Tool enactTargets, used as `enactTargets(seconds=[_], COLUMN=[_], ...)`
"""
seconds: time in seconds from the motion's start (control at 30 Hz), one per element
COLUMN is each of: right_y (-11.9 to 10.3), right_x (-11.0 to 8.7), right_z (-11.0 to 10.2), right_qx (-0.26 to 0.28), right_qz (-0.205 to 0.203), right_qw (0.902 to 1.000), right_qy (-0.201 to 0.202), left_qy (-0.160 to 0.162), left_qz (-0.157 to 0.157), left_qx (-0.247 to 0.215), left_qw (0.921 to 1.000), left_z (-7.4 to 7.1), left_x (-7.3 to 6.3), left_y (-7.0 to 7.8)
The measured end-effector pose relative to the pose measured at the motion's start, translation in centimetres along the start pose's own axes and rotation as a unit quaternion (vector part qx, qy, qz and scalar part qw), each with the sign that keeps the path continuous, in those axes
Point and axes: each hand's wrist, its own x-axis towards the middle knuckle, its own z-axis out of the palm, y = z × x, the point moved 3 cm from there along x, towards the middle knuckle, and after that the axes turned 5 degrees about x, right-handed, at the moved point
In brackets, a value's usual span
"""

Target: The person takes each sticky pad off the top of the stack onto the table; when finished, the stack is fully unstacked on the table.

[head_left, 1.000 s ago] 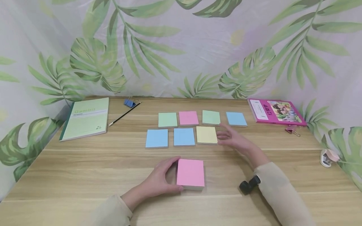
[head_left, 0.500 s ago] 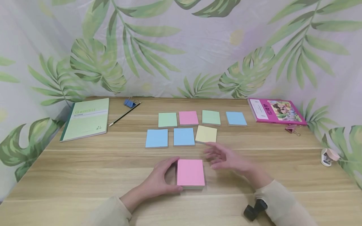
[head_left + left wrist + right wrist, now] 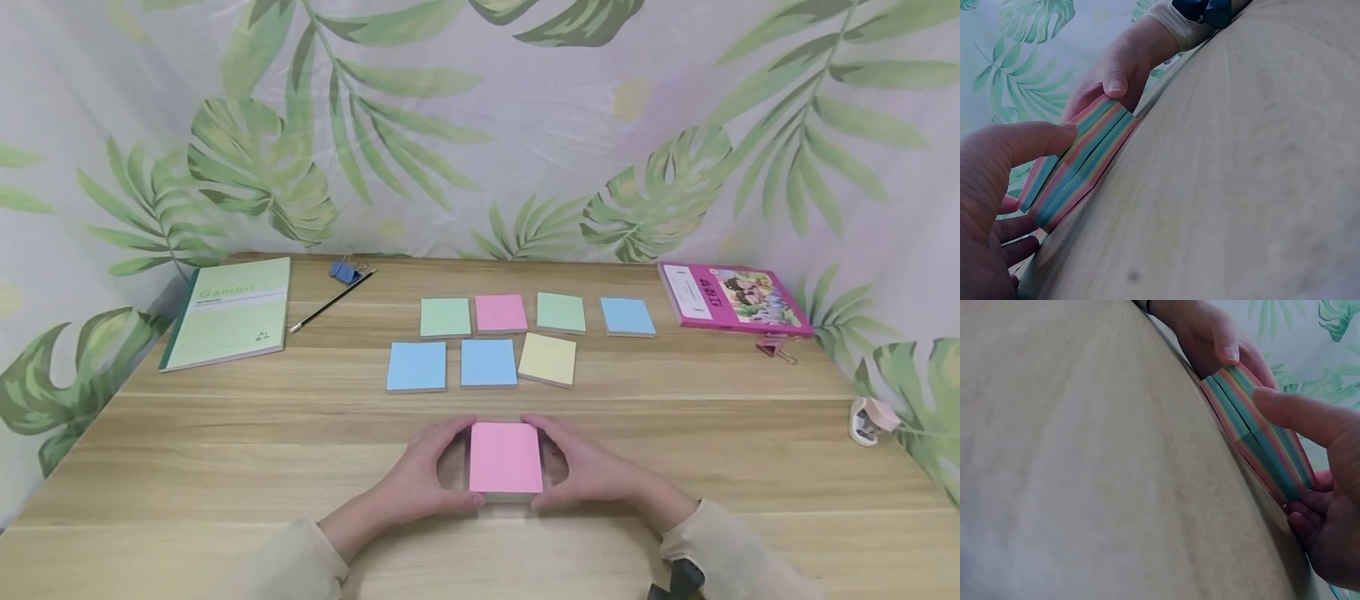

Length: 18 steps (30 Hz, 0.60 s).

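A stack of sticky note pads [image 3: 506,458] with a pink top sits on the wooden table near the person. Coloured stripes show along the side of the stack [image 3: 1079,169] in the left wrist view. The left hand [image 3: 420,477] holds its left side, thumb at the near corner and fingers at the far one. On the opposite side, the right hand [image 3: 592,471] grips it the same way, thumb near and fingers far. Beyond the hands lies a yellow sticky note pad [image 3: 547,359], slightly turned, beside two blue pads [image 3: 489,362].
Farther back, a row holds two green pads [image 3: 560,312], a pink pad [image 3: 501,313] and a blue pad [image 3: 627,316]. A green notebook [image 3: 228,315], pencil [image 3: 330,302] and blue binder clip [image 3: 345,272] lie left. A pink book [image 3: 733,297], pink clip [image 3: 772,344] and small stapler [image 3: 870,419] lie right.
The right hand has left the yellow pad and come back toward the person, onto the right side of the pink-topped stack. The yellow pad has turned slightly. The left hand has stayed in place.
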Motion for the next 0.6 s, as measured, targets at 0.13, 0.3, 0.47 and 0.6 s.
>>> enactTargets(seconds=[0.13,0.3,0.47,0.6], right_y=[0.1,0.3,0.4,0.8], right_x=[0.1,0.1,-0.1,-0.4], right_z=[0.2,-0.3,-2.0,-3.6], right_qx=[0.012,0.128,0.249,0.314], right_qz=[-0.006,0.0,-0.017,-0.028], right_qw=[0.9999,0.9914,0.9664,0.9474], right_qy=[0.009,-0.029,-0.061,-0.057], left_qy=[0.0,0.004,0.004,0.005], left_qz=[-0.002,0.008,0.023,0.041], left_qx=[0.0,0.003,0.018,0.024], left_qw=[1.0,1.0,0.9996,0.9988], left_z=[0.0,0.0,0.1,0.2], left_x=[0.0,0.0,0.2,0.2], left_y=[0.0,0.0,-0.1,-0.1])
